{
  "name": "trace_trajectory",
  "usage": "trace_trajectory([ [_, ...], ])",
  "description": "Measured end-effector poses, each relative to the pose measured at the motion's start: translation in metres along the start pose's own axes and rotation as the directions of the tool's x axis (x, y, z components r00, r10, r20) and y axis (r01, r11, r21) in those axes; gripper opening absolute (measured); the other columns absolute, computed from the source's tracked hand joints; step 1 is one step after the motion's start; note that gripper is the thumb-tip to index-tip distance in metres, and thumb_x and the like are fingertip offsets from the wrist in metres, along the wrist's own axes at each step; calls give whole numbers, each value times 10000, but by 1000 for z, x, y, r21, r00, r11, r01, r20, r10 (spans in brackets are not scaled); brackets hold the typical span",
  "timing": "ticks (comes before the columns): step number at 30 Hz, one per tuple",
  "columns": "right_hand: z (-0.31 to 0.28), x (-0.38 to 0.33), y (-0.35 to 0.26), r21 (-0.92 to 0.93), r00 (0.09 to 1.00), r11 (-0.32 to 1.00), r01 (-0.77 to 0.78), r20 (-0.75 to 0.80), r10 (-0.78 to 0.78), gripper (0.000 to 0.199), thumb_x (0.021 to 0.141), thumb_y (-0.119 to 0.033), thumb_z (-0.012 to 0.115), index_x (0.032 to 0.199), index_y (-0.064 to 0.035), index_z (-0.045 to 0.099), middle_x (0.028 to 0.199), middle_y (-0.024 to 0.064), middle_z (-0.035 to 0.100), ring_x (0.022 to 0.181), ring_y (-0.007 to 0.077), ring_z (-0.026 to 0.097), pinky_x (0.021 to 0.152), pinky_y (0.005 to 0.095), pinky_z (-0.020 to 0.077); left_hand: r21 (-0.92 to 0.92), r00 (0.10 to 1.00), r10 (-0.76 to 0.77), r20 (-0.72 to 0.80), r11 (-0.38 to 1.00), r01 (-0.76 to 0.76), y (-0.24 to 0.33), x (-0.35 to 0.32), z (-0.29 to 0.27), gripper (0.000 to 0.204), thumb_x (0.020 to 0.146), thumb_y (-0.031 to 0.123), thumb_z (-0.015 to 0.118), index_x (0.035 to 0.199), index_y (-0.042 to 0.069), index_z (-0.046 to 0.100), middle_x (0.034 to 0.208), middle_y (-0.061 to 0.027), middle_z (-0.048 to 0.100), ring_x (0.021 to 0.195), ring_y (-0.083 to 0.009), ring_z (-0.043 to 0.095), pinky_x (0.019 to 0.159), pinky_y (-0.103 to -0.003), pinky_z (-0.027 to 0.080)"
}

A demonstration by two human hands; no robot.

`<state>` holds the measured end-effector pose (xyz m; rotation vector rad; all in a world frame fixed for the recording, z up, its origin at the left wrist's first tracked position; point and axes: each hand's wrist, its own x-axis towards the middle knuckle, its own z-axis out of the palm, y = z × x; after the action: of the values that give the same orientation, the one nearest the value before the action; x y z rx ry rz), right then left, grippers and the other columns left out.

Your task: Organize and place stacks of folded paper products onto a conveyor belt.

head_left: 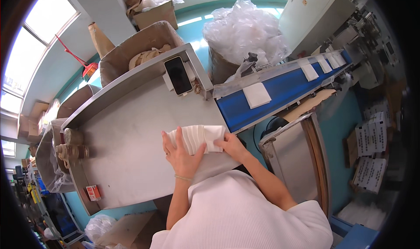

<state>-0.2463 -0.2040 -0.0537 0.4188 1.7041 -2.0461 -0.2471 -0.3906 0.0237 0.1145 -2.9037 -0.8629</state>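
Note:
Close to my body, on the metal table (pixel 131 131), lies a row of white folded paper packs (pixel 192 137), overlapping like fanned layers. My left hand (pixel 180 156) spans its left part, fingers at the far side and thumb along the near side. At the right end, my right hand (pixel 233 146) pinches the edge of the last flat white pack between thumb and fingers. The undersides of the packs are hidden.
A blue conveyor belt (pixel 280 94) carrying several white packs meets the table on the right. A phone (pixel 178 75) leans near the far rim. Rolls of tape (pixel 72 137) and a small red-white box (pixel 93 192) sit at left. Beyond stands a carton (pixel 166 30).

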Motion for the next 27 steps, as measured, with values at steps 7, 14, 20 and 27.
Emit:
trace_trajectory([
  [7,22,2,-30,-165,976,971,171,-106,-189,457,952,-353,609,1198,29,549,1063,85,635,890,102,575,779,269,482,-211,988,152,-7,966,-150,-9,-2,17,865,688,403,817,1424,165,429,1523,-288,158,1351,-474,277,990,-586,359],
  [14,2,-2,-17,64,993,991,-114,29,113,337,922,-216,644,1187,-13,596,949,23,641,834,106,592,728,246,484,-23,999,32,-21,999,-32,4,-2,7,865,681,384,819,1424,173,430,1521,-288,166,1325,-497,293,990,-578,362],
  [20,-5,6,-25,256,971,967,-4,-231,65,417,952,-332,610,1212,-13,539,1050,76,641,900,133,616,769,265,496,-182,992,116,-57,975,-125,-11,-1,16,798,713,349,805,1406,156,457,1503,-283,229,1297,-471,360,1019,-531,358],
  [27,21,-3,-29,-15,999,999,38,-7,-38,386,936,-300,628,1180,-5,586,1067,70,649,889,119,588,758,262,478,-109,995,89,-39,990,-93,11,-3,11,817,709,356,808,1411,151,445,1508,-277,225,1318,-473,331,1035,-529,340],
])
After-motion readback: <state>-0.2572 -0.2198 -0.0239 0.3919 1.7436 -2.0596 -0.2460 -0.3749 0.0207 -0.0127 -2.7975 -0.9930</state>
